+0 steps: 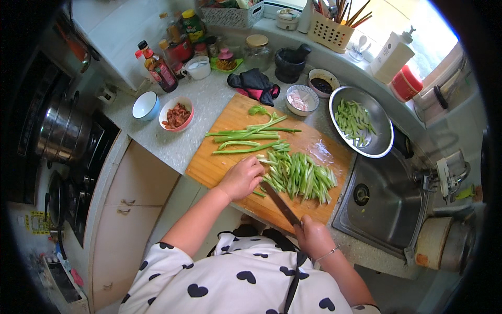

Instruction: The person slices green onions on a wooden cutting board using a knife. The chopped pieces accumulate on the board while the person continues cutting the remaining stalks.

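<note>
My right hand [315, 236] grips the handle of a kitchen knife [282, 205], whose blade slants up and left over the wooden cutting board [210, 172]. At the blade's tip, my left hand [244, 176] has its fingers curled down on the board, beside the cut greens; what lies under the fingers is hidden. A heap of sliced green stalks [304, 176], perhaps celery, spreads to the right of the left hand. Several long uncut stalks [247, 135] lie across the board's far left part, with a leafy end [257, 110] at the top.
Beyond the board stand a bowl of dark meat pieces [177, 117], a pale blue bowl [146, 106], a bowl of whitish slices [302, 100] and a stone mortar [289, 66]. A steel basin of cut greens [355, 121] overhangs the sink [386, 196] at right. A stove with a steel pot [64, 133] is left.
</note>
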The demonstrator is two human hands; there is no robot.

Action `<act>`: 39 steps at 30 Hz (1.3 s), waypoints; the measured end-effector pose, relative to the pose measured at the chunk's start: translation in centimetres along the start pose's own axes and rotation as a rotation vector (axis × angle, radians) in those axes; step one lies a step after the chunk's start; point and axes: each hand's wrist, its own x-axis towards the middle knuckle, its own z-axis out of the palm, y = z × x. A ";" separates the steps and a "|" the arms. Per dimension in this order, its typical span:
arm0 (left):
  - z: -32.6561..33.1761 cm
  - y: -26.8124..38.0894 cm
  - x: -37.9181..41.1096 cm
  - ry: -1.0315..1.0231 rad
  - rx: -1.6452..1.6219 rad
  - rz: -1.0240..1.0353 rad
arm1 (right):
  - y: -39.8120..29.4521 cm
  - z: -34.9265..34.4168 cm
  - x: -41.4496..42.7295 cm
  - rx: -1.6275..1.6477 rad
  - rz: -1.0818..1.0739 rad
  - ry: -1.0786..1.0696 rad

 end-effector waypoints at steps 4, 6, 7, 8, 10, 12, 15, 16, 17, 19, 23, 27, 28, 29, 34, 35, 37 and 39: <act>0.1 0.4 -0.4 0.042 -0.024 0.022 | -0.7 0.3 1.2 0.056 0.011 0.119; 0.5 0.2 -0.7 0.088 -0.034 0.063 | -1.6 0.4 2.3 0.052 0.007 0.114; 0.6 0.2 -0.7 0.118 -0.031 0.066 | -1.9 0.7 2.9 0.050 0.001 0.103; 0.7 0.3 -0.7 0.148 -0.028 0.069 | -2.2 0.9 3.4 0.048 -0.006 0.093; 1.0 0.2 -1.0 0.172 -0.020 0.056 | -2.6 1.1 4.1 0.025 -0.010 0.066; 1.1 0.1 -1.3 0.159 -0.008 0.027 | -2.9 1.1 4.6 -0.002 0.008 0.036; 1.2 0.4 -1.4 0.171 -0.011 0.056 | -3.1 0.9 5.1 -0.040 0.062 -0.007; 1.2 0.5 -1.5 0.168 -0.003 0.048 | -3.1 0.9 5.2 -0.047 0.073 -0.018; 1.2 0.6 -1.6 0.164 0.006 0.039 | -3.1 0.9 5.3 -0.054 0.085 -0.028; 1.2 0.7 -1.7 0.158 0.021 0.031 | -3.1 0.7 5.4 -0.053 0.093 -0.051; 1.3 0.6 -1.7 0.142 0.039 0.047 | -3.1 0.7 5.8 -0.050 0.064 -0.077; 1.4 0.5 -1.4 0.134 0.055 0.082 | -3.1 2.2 7.2 -0.068 0.074 -0.059; 1.4 0.5 -1.3 0.126 0.055 0.079 | -3.1 2.8 7.5 -0.048 0.062 -0.011; 1.4 0.5 -1.4 0.118 0.055 0.078 | -3.0 3.1 7.6 -0.029 0.050 0.038; 0.9 0.3 -1.7 0.098 0.034 0.078 | -3.2 1.7 7.3 0.106 0.049 0.068; 1.0 0.1 -1.8 0.119 0.018 0.076 | -3.4 1.1 7.0 0.163 0.057 0.073; 1.2 0.2 -2.0 0.161 -0.005 0.061 | -3.0 0.6 6.2 0.171 0.044 0.092; 1.0 0.4 -1.7 0.206 -0.010 0.044 | -2.6 0.1 5.8 0.178 0.037 0.105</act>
